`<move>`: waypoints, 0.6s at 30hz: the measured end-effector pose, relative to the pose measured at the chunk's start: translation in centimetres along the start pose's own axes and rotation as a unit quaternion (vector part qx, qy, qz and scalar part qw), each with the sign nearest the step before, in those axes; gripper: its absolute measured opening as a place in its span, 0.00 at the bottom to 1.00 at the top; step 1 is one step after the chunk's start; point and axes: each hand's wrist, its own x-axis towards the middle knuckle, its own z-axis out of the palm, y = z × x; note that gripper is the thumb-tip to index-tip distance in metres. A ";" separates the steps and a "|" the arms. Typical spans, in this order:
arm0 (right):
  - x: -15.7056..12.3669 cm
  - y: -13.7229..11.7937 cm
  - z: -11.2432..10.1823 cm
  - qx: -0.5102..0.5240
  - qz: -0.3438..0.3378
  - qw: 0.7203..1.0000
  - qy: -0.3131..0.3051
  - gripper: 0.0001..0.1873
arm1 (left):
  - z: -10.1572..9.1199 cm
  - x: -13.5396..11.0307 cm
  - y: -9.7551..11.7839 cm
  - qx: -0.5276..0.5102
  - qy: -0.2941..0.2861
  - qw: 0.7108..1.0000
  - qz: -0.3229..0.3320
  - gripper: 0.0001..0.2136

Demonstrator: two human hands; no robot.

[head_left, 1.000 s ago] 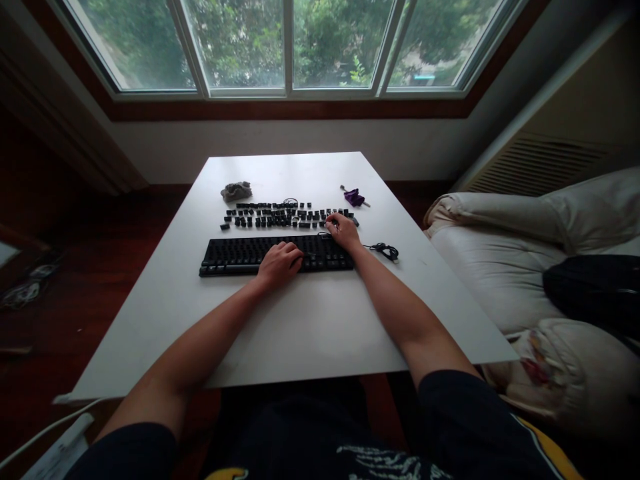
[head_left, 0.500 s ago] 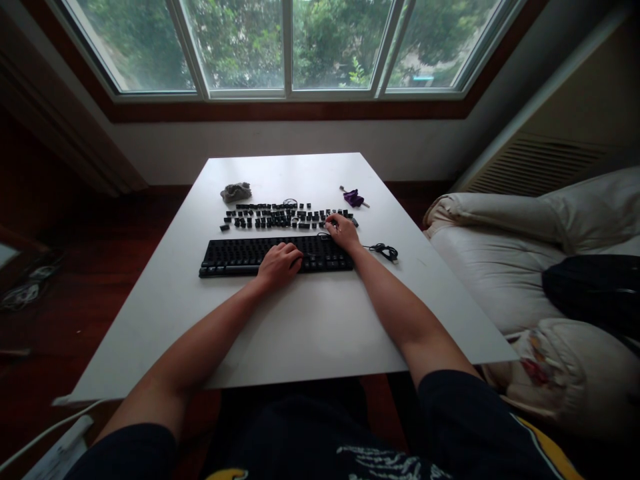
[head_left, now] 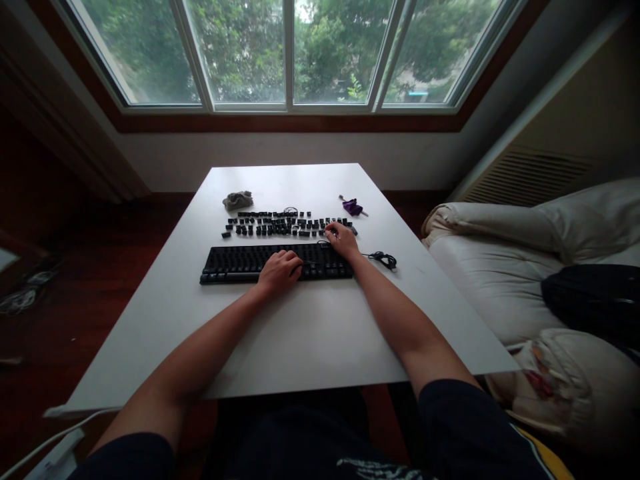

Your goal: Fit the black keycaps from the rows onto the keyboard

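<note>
A black keyboard (head_left: 235, 263) lies across the white table, its base plate showing bare of caps over much of its width. My left hand (head_left: 281, 270) rests on the keyboard's front middle, fingers bent loosely over the keys. Beyond the keyboard, loose black keycaps (head_left: 273, 227) stand in several rough rows. My right hand (head_left: 343, 241) reaches over the keyboard's right end to the nearest row. Its thumb and forefinger come together at a keycap there; the fingertips are small and partly hidden.
A grey cloth (head_left: 238, 200) lies at the table's back left. At the back right is a purple cloth (head_left: 353, 207) with a thin stick-like item. A coiled cable (head_left: 383, 259) sits right of the keyboard. The white table (head_left: 280, 347) stands beside a pale sofa (head_left: 475, 267).
The view has tilted up slightly, so everything sits a little lower in the picture. Both hands stay at nearly the same places on the keyboard and by the keycaps.
</note>
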 end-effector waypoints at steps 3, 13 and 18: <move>0.0 0.1 0.0 -0.002 0.003 1.000 -0.001 0.12 | 0.0 0.0 0.0 0.001 0.001 1.000 0.002 0.09; 0.0 -0.2 0.0 0.002 0.005 1.000 0.000 0.11 | 0.0 0.0 0.1 0.003 0.002 1.000 -0.002 0.09; 0.0 0.2 0.2 0.001 0.000 1.000 0.007 0.12 | 0.0 0.0 0.0 0.006 0.005 1.000 0.003 0.09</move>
